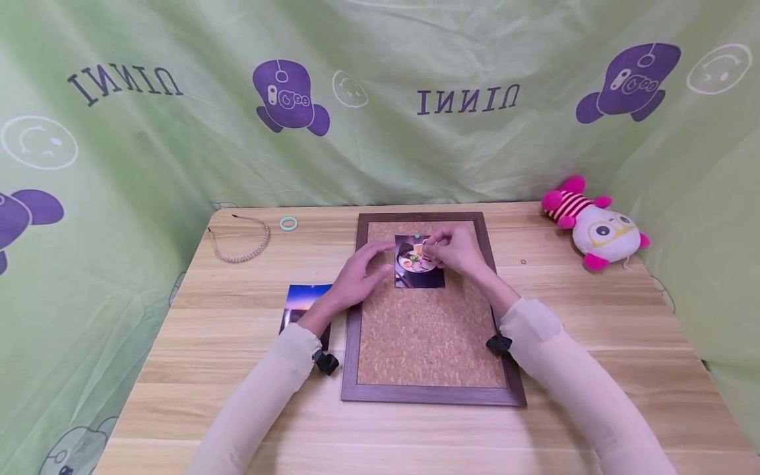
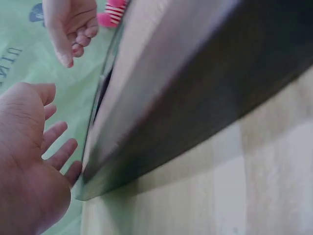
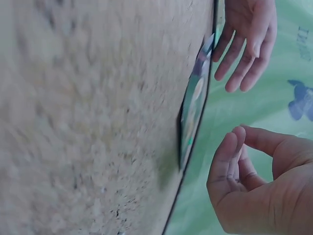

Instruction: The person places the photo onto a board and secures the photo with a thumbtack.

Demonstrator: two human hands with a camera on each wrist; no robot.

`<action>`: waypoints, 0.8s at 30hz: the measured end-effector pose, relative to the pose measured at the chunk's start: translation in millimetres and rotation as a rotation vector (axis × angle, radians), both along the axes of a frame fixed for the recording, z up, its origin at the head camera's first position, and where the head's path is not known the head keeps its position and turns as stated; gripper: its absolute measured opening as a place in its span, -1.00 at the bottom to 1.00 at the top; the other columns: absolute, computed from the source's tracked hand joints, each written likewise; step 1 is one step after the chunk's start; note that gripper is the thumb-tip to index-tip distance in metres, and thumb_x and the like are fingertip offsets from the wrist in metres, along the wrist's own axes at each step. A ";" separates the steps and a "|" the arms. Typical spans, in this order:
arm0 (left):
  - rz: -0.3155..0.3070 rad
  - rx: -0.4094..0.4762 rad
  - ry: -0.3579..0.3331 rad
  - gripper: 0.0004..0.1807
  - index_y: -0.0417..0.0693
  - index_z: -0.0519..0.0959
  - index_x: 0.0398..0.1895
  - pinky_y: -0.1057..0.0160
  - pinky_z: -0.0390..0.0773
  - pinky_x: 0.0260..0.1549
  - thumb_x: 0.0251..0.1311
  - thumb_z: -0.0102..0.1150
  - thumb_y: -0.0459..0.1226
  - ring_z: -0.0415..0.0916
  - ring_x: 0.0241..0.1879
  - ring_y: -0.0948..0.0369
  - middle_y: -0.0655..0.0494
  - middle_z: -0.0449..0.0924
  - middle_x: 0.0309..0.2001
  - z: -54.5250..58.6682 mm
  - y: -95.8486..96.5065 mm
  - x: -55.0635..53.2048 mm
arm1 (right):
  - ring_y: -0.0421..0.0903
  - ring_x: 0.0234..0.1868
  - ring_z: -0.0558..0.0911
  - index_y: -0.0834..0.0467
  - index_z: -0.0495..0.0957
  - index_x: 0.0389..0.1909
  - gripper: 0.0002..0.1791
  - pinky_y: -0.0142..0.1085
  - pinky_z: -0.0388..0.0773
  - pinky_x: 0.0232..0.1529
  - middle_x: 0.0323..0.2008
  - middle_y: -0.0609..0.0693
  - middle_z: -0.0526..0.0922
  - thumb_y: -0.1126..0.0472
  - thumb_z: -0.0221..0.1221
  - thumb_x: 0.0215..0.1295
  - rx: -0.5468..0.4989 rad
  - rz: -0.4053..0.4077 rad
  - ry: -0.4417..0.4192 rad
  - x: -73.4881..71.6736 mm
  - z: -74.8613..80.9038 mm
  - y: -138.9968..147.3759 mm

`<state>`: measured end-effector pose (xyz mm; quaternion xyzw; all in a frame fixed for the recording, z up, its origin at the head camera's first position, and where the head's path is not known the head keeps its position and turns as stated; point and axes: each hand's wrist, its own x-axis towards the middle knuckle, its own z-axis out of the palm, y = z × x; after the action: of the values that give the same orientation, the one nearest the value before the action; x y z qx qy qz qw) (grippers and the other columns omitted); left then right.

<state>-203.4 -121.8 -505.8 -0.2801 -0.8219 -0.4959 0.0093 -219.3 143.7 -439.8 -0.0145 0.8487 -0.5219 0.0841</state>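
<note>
Cloth [image 1: 113,224], pale green, hung from the far left round the back; purple figures and smiley faces printed on it. Pale wood-grain table [image 1: 196,396] before it. Far left corner: beaded headband [image 1: 237,259], open ends pointing away from the person. Beside it, mint-green ring [image 1: 282,223], lying flat. Nearer, loose photo [image 1: 303,300] showing blue-orange sky, partly under the left forearm. Black strap [image 1: 325,362] at the cuff.

Left hand [image 1: 356,277] comes in over the board's left side: fingers extended, thumb spread away, gripping nothing, fingertips just beside the food photo. Whether they touch it I cannot tell. Cork board [image 1: 433,343], dark-framed, flat on the table. Food photo [image 1: 410,264], a bowl with egg and meat, on the cork's upper part; green pin [image 1: 417,235] at its top edge. Right hand [image 1: 456,249] at the photo's upper right, thumb and finger tips drawn together, other fingers curled; anything tiny between them I can't make out. Hands near each other, not touching.

Right of the board, small orange ring [image 1: 523,262]. Far right corner, plush toy [image 1: 602,234], pink limbs, striped body, lying down.
</note>
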 end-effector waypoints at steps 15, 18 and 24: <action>0.129 0.035 -0.105 -0.66 -0.21 0.66 0.34 -0.19 0.46 0.52 0.60 0.27 -0.34 0.58 0.40 -0.09 -0.12 0.71 0.31 34.2 -7.1 58.4 | 0.18 -0.38 0.81 0.28 0.78 -0.12 -0.85 -0.42 0.54 -0.49 -0.38 0.13 0.80 0.27 0.45 0.40 0.087 0.034 0.104 47.2 11.0 14.4; 0.123 0.053 -0.101 -0.67 -0.20 0.67 0.32 -0.20 0.51 0.47 0.59 0.28 -0.34 0.61 0.37 -0.08 -0.11 0.73 0.29 39.2 -5.9 68.3 | -0.02 -0.42 0.74 0.31 0.77 -0.15 -0.87 -0.45 0.58 -0.47 -0.37 0.09 0.78 0.33 0.45 0.38 0.068 0.035 0.139 55.8 10.1 20.3; 0.121 0.072 -0.103 -0.69 -0.14 0.69 0.29 -0.20 0.56 0.43 0.58 0.29 -0.34 0.64 0.34 -0.03 -0.04 0.75 0.26 47.8 -4.1 87.7 | -0.21 -0.42 0.63 0.32 0.77 -0.17 -0.88 -0.50 0.58 -0.41 -0.38 0.06 0.77 0.35 0.46 0.37 0.060 0.012 0.194 75.4 10.0 32.5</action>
<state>-115.7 -125.9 -458.0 -0.2034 -0.8184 -0.5374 0.0070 -143.9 176.3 -429.7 -0.0676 0.8681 -0.4917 0.0053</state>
